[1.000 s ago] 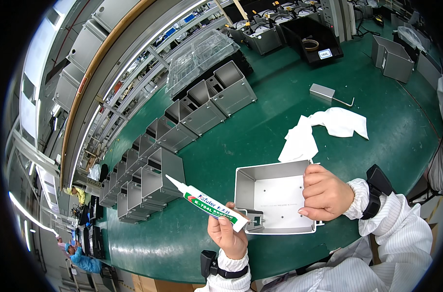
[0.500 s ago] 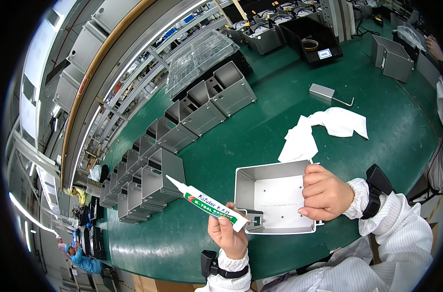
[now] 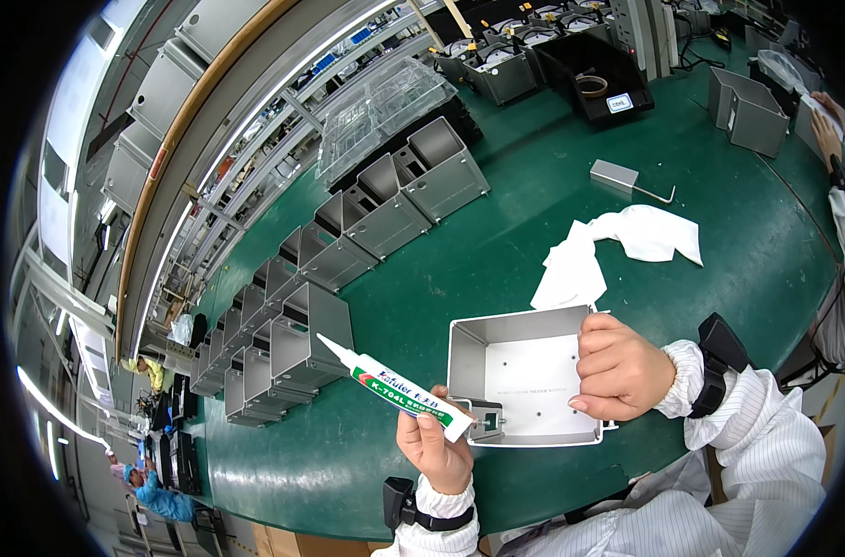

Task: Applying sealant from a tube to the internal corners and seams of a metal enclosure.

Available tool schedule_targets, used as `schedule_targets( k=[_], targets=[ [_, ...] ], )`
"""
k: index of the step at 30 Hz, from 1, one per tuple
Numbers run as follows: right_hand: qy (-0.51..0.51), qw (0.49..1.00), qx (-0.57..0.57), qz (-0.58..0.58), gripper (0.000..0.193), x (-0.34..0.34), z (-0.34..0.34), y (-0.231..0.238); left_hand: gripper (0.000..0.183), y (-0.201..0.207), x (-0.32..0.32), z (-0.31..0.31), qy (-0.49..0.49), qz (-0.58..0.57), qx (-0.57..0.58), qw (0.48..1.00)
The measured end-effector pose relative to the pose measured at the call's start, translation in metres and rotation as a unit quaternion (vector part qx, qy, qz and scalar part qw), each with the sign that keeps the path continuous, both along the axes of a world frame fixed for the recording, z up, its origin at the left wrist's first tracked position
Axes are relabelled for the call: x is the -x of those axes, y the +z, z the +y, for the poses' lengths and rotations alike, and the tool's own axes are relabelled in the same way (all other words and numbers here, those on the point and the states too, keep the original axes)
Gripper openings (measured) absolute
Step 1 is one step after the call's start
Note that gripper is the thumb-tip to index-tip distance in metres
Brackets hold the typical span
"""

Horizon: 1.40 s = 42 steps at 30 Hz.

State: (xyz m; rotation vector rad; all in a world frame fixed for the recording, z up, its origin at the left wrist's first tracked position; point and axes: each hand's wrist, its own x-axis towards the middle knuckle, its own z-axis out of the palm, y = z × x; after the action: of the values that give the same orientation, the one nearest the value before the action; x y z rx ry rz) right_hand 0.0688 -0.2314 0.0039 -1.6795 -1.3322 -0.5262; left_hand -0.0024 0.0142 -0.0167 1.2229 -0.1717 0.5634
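Observation:
My left hand (image 3: 435, 449) is closed round the lower end of a white and green glue tube (image 3: 406, 394), whose pointed nozzle slants up to the left. Beside it, an open grey metal box (image 3: 534, 367) faces me at the table's near side, with a small bracket in its lower left corner. The tube's end overlaps that corner in view. My right hand (image 3: 622, 368) is closed on the box's right wall, its fingers curled over the edge. A crumpled white cloth (image 3: 617, 251) lies just behind the box.
Several similar grey boxes (image 3: 376, 218) stand in rows to the left on the green table (image 3: 497, 251). Farther back are a small metal block (image 3: 614, 174) with a hex key, a black bin (image 3: 590, 74) holding a tape roll, and clear plastic trays (image 3: 385, 111). A co-worker's hands (image 3: 826, 130) show far right.
My hands, the tube and the box have stayed put. At the far right, the co-worker's hands have shifted, and a second hand now shows by the grey parts.

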Motion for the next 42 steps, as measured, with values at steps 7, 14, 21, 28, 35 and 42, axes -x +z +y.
schedule_targets(
  k=[7,14,21,28,35,42],
  targets=[
    [0.000,1.000,0.005,-0.001,0.028,0.000,-0.001,0.001,0.032,-0.001,0.000,0.001,-0.006,-0.007,0.001,1.000],
    [0.000,1.000,0.006,0.002,0.028,0.000,-0.001,0.001,0.032,0.000,0.000,-0.001,0.003,-0.004,0.009,1.000],
    [0.000,1.000,0.003,0.001,0.028,0.000,0.000,0.000,0.032,0.002,0.000,-0.004,0.013,0.001,0.010,1.000],
    [0.000,1.000,0.003,-0.002,0.028,0.000,-0.001,0.000,0.032,0.003,0.000,-0.005,0.012,-0.005,0.005,1.000],
    [0.003,1.000,0.000,-0.001,0.028,-0.001,0.000,-0.001,0.032,0.004,0.000,-0.004,0.007,-0.001,0.003,1.000],
    [0.002,1.000,0.002,-0.001,0.028,0.000,-0.001,0.000,0.027,0.011,-0.001,-0.012,0.060,0.032,-0.034,0.997]
  ],
)
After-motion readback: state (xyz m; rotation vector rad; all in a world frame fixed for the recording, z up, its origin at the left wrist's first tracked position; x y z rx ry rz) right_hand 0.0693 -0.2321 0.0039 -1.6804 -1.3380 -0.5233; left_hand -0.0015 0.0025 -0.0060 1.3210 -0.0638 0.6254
